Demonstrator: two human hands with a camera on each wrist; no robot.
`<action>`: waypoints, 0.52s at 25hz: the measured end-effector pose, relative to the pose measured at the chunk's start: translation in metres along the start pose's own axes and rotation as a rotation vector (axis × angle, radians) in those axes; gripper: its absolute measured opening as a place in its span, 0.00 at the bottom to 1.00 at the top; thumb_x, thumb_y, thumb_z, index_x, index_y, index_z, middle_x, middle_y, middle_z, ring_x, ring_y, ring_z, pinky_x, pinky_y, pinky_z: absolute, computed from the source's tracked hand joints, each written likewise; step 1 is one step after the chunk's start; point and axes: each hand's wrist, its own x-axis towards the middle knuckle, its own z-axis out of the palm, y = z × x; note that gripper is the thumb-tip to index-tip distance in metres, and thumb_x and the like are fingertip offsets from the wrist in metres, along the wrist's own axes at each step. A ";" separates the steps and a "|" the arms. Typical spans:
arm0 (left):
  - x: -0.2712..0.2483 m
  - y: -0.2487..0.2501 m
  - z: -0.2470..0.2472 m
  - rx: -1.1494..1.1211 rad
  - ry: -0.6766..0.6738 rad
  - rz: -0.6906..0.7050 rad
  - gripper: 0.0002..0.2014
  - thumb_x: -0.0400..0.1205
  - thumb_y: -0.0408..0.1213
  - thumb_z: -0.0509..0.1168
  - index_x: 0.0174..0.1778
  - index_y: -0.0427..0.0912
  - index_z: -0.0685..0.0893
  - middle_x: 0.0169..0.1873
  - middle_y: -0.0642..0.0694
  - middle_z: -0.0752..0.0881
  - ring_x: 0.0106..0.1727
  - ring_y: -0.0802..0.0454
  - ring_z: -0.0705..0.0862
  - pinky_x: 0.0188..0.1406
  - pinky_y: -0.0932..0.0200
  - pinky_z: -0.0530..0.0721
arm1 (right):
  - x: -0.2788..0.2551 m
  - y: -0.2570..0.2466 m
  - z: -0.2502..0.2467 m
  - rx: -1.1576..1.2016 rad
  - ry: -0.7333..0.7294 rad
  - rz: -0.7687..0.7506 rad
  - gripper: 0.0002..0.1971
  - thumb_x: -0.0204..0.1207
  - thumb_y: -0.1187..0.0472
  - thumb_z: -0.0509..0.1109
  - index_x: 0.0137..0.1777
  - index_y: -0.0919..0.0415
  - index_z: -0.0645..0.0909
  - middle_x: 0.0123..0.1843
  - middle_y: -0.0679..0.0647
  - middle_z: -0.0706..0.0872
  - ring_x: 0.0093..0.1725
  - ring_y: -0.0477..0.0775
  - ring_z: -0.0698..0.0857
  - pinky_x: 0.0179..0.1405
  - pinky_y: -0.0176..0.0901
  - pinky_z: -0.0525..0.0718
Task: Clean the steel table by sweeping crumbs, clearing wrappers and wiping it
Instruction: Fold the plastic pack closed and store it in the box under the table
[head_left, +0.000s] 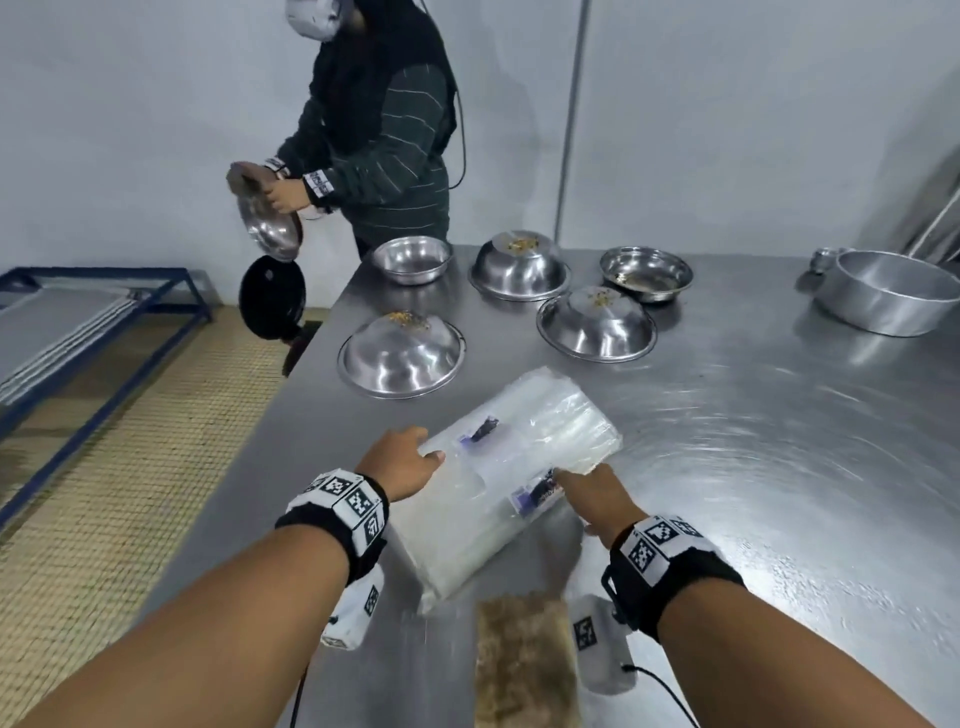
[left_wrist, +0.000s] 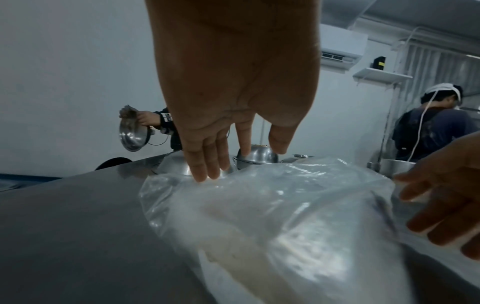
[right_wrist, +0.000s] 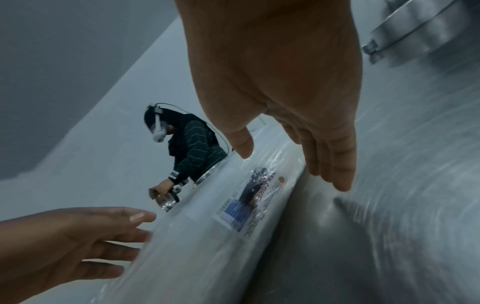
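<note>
Both hands flank the clear plastic pack of wrappers near the steel table's six-o'clock edge: left hand and right hand, fingers straight, grip unclosed, seemingly readying a two-handed lift.

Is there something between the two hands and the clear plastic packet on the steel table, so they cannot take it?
Nothing visible does. The left hand already touches the plastic packet at its left edge, and the right hand touches its near right side. The fingers look straight, not closed round it.

bowls behind plastic pack on table
</note>
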 end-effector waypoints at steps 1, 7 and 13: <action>0.010 -0.004 0.000 0.019 -0.029 0.005 0.29 0.84 0.50 0.63 0.79 0.40 0.70 0.78 0.41 0.73 0.77 0.43 0.73 0.74 0.53 0.70 | 0.001 0.000 0.006 0.027 -0.007 0.030 0.11 0.73 0.50 0.68 0.37 0.53 0.71 0.48 0.57 0.74 0.46 0.52 0.74 0.47 0.42 0.76; 0.046 -0.012 0.027 -0.065 -0.182 -0.033 0.31 0.82 0.56 0.64 0.78 0.44 0.71 0.75 0.44 0.76 0.73 0.44 0.76 0.71 0.54 0.73 | 0.037 0.007 0.039 0.369 0.060 0.144 0.49 0.51 0.36 0.80 0.64 0.71 0.73 0.52 0.65 0.85 0.46 0.63 0.88 0.37 0.57 0.91; 0.070 -0.002 0.044 -0.238 -0.228 -0.057 0.40 0.61 0.80 0.61 0.56 0.51 0.84 0.56 0.50 0.89 0.56 0.46 0.86 0.64 0.48 0.81 | 0.045 -0.003 0.048 0.495 0.109 0.154 0.51 0.51 0.34 0.81 0.63 0.68 0.63 0.58 0.62 0.82 0.55 0.60 0.85 0.57 0.55 0.85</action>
